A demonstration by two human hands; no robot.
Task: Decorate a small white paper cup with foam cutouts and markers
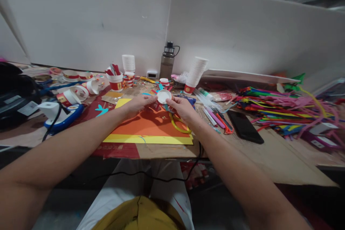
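Between my two hands is a cut-down paper cup piece (164, 97), round and white, with teal and red paper strips sticking out around it. My left hand (142, 102) pinches it at its left edge. At the lower right edge, the thumb and fingers of my right hand (183, 108) are closed on it. Beneath lie orange (151, 125) and yellow paper sheets (161, 139). A yellow-handled tool (179, 126), perhaps scissors, is partly hidden under my right hand. A blue paper cutout (101, 110) rests left of the sheets.
Stacked paper cups (198, 73) and a water bottle (167, 61) stand at the back. A phone (245, 127), pens (215, 116) and colourful pipe cleaners (280, 109) lie to the right. On the left are cut cups (68, 97) and a blue-and-white device (63, 116). A black cable (161, 179) hangs over my lap.
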